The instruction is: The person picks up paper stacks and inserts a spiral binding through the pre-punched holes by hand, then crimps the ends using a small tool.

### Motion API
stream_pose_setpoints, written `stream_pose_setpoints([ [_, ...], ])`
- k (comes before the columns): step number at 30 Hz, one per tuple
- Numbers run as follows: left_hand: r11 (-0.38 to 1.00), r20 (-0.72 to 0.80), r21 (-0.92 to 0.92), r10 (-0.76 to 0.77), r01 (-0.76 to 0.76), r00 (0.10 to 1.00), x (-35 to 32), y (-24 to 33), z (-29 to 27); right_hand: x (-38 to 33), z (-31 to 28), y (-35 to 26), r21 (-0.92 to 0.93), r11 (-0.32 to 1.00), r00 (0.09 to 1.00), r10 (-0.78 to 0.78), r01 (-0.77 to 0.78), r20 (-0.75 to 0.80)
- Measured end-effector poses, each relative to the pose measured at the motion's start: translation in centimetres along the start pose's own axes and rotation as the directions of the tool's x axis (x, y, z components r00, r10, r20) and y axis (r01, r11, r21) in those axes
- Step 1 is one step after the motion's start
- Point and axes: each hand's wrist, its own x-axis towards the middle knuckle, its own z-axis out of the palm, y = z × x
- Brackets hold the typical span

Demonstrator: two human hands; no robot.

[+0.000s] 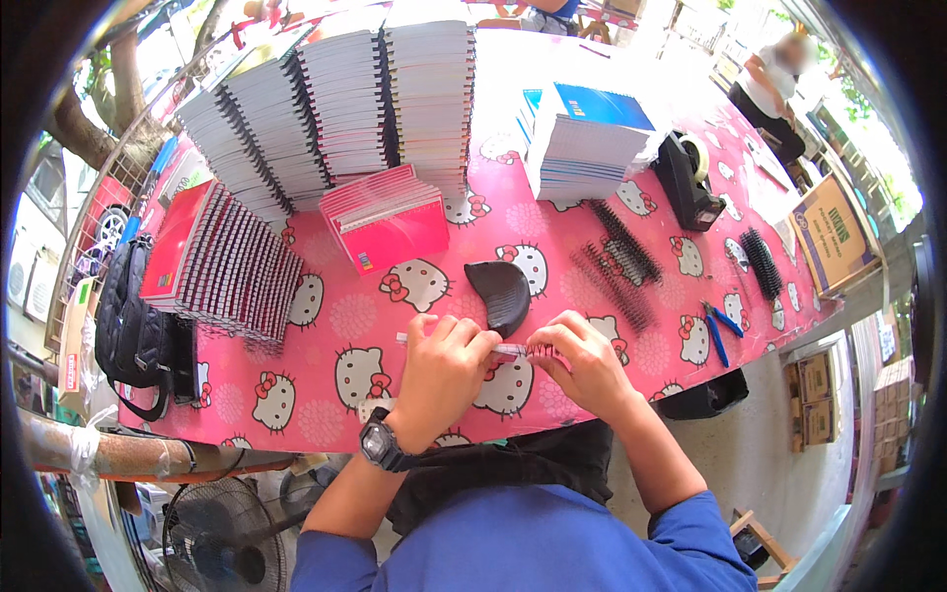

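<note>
Both my hands are near the table's front edge, closed on a thin notebook (510, 349) seen edge-on. My left hand (446, 370) grips its left part, and a pale end sticks out past the fingers. At its right end, my right hand (584, 363) pinches with thumb and fingers near what looks like a dark spiral coil. My palms hide most of the notebook. Just beyond my fingers lies a black curved, scoop-like piece (500, 296). Loose black spiral coils (628, 243) rest to the right, with blue-handled pliers (723, 332) nearer the right edge.
Red spiral notebooks (222, 261) are piled at left, red covers (387, 219) beside them. Tall spiral-bound stacks (429, 99) stand behind. Blue-covered notebooks (592, 143), a tape dispenser (689, 183) and more coils (761, 264) are at right. A black bag (130, 311) sits far left; another person (774, 89) stands back right.
</note>
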Motion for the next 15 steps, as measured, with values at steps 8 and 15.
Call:
stream_pose_setpoints([
  [8, 0.997, 0.001, -0.063, 0.039, -0.039, 0.999, 1.0, 0.3, 0.4, 0.2, 0.1, 1.0, 0.013, 0.998, 0.997, 0.067, -0.068, 0.049],
  [15, 0.976, -0.051, -0.209, 0.048, -0.058, 0.998, 0.4, 0.5, 1.4, 1.6, -1.8, 0.2, 0.184, 0.971, 0.961, 0.103, -0.153, 0.258],
])
